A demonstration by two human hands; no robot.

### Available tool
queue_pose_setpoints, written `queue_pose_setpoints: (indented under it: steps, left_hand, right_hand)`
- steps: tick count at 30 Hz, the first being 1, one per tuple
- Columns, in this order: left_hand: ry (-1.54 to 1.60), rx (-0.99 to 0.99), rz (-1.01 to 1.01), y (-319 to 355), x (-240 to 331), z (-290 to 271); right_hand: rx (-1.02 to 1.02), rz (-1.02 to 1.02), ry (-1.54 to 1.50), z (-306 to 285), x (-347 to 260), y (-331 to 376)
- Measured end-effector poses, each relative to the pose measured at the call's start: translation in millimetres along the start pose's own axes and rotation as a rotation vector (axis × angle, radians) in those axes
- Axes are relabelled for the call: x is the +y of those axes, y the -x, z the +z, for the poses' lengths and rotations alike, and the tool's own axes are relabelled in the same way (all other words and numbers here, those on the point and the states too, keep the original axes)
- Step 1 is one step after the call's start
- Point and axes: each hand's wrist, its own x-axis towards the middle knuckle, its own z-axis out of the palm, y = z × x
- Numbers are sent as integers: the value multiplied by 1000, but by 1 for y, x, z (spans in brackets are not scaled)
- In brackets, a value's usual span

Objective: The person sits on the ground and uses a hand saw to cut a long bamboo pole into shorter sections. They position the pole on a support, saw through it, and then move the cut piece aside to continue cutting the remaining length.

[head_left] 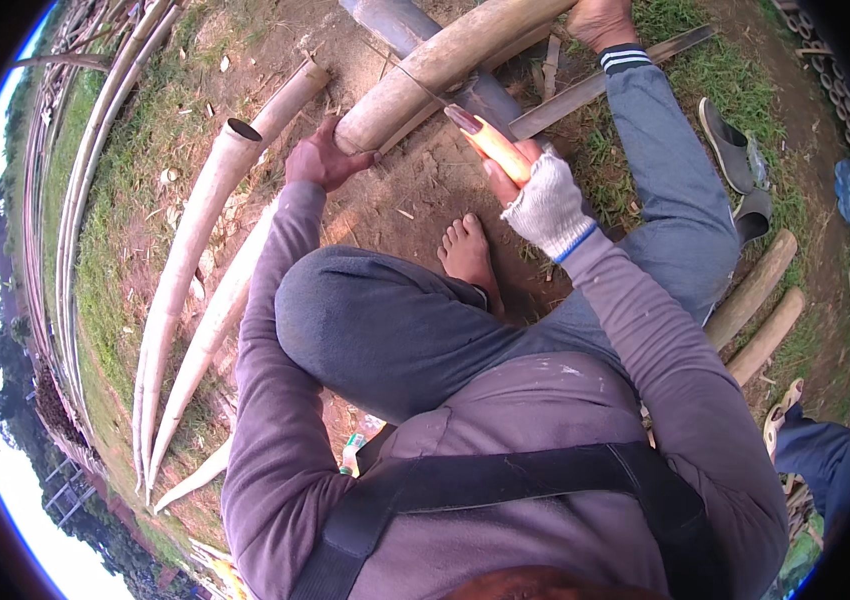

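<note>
Gripping the near end of a thick bamboo pole [425, 85], the left hand [320, 160] is curled around it from below. Just beside it, the right hand [535, 190], in a white fingerless glove, is clamped on the orange handle of a knife [485, 138] whose blade tip points at the pole. A bare foot [467, 250] rests on the dirt below both hands.
</note>
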Motion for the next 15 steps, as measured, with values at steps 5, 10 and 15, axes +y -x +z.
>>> queue_pose_setpoints:
  steps: [5,10,15]
  left_hand:
    - [6,0,-33,-1,-9,0]
    - [22,2,-54,7,-16,6]
    - [40,-42,-39,5,-5,0]
  right_hand:
    - [-49,62,52,22,-40,-56]
    - [-106,-53,-5,-103,-31,106]
    - [-29,25,-96,-40,-5,55]
